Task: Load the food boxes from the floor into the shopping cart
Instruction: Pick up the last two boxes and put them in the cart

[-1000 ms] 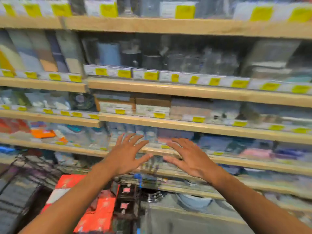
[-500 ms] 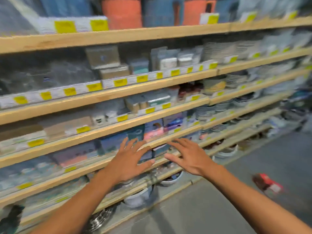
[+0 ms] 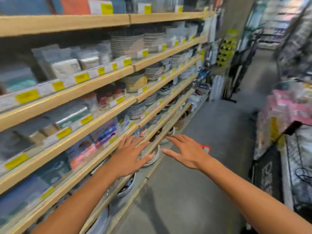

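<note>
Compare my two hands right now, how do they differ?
The left hand shows in front of the wooden shelving, while the right hand shows over the grey aisle floor. The left hand's thumb points right; the right hand's thumb points left. Both are open, palms down, fingers spread, holding nothing.

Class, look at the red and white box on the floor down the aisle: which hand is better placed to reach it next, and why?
Probably the right hand: it hovers open just beside the box, while the left hand is over the shelves.
</note>
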